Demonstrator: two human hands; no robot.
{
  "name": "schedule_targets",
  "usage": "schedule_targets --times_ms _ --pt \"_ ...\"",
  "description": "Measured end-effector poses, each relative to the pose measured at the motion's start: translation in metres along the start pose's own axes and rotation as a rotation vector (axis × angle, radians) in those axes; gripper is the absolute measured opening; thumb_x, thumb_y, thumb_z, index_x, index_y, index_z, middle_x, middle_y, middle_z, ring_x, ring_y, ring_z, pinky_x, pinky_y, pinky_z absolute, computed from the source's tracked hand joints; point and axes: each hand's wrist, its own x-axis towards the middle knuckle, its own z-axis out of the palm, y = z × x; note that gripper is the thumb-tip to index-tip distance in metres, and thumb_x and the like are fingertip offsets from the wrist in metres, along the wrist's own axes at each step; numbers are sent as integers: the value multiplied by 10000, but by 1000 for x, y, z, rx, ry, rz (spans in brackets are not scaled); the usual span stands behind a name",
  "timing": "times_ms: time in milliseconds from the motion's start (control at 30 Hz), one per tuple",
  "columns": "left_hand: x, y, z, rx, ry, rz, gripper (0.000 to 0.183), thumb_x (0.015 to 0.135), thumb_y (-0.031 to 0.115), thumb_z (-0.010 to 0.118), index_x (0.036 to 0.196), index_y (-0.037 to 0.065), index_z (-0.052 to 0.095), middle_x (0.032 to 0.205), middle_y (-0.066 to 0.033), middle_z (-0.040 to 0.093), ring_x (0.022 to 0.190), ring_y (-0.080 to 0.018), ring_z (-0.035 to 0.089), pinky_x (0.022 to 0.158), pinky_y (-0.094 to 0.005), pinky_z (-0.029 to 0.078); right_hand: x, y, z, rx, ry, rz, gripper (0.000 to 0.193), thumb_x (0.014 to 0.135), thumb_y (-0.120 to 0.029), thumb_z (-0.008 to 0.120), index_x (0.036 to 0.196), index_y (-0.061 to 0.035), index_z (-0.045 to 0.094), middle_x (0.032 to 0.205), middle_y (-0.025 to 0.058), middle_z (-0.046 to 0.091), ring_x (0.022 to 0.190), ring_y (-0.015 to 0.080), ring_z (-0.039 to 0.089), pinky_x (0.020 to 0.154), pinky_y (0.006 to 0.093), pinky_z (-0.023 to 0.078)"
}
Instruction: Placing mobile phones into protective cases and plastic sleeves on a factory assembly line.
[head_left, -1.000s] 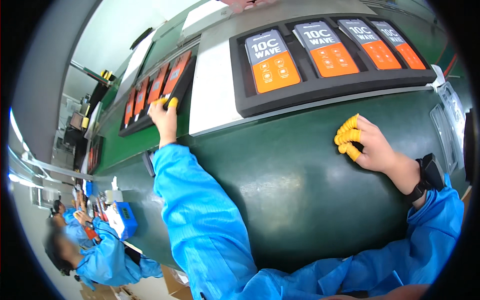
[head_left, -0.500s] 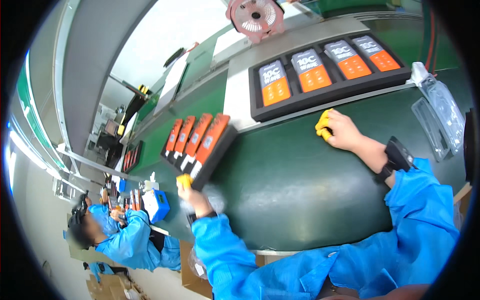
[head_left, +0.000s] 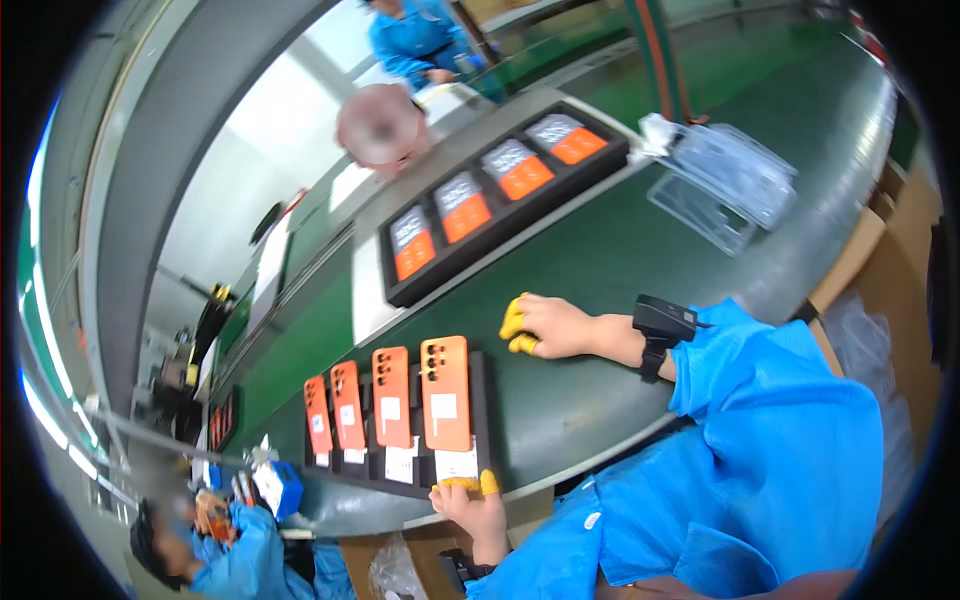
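Note:
A black foam tray (head_left: 484, 400) lies on the green bench in front of me, to the left. Several orange phones (head_left: 445, 390) stand out of its slots, backs up, with white labels on them and white slips by their lower ends. My left hand (head_left: 475, 508), in yellow finger cots, is closed on the tray's near edge, though part of the grip is hidden. To the right of the tray, my right hand (head_left: 560, 325) rests over the bench. Its fingers are half curled, thumb and forefinger apart, holding nothing.
Beyond, a second black tray (head_left: 440, 280) carries several grey-and-orange packs. Clear plastic trays (head_left: 725, 180) lie at the right. A pink fan (head_left: 382, 125) stands farther back. Co-workers in blue sit at the lower left (head_left: 245, 555) and far side (head_left: 415, 40). Cardboard boxes (head_left: 880, 255) border the bench.
The tray of phones, tilted and blurred before, now lies flatter and nearer, with my left hand still at its edge. The view has turned, bringing more of the right side into sight.

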Motion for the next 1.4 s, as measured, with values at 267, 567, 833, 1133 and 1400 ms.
schedule_targets --times_ms 267,567,833,1133,1400 --pt "41 52 -5 -35 -518 38 276 644 209 662 657 -20 508 776 -164 436 773 -329 389 668 -405 341 -25 -9 -169 -626 335 129 271 633 -185 653 868 -64 594 823 113 537 800 278 512 703 345 440" --pt "61 81 10 62 -462 119 261 652 183 651 740 -21 515 813 -163 448 807 -333 420 675 -401 368 -92 63 -267 -1129 112 834 516 709 -409 576 1075 -51 508 1065 151 483 1005 308 443 818 403 395" --pt "55 78 28 37 -399 72 231 655 122 645 722 -17 472 784 -140 435 781 -316 422 664 -394 356 -102 37 -241 -969 -24 1038 522 760 -403 516 1127 -34 476 1140 185 437 1034 326 442 838 408 401" --pt "48 73 34 -112 -279 50 200 644 106 637 678 -19 484 753 -161 446 751 -339 426 647 -409 354 -102 101 -313 -1000 277 1119 620 767 -492 468 1163 -18 426 1214 179 404 1133 309 368 885 435 351" --pt "52 72 31 -153 -292 34 199 647 96 633 696 -6 470 777 -150 462 759 -323 435 647 -389 358 -123 82 -309 -1022 -167 1348 582 762 -448 505 1124 2 438 1158 202 440 1060 322 448 856 394 392"
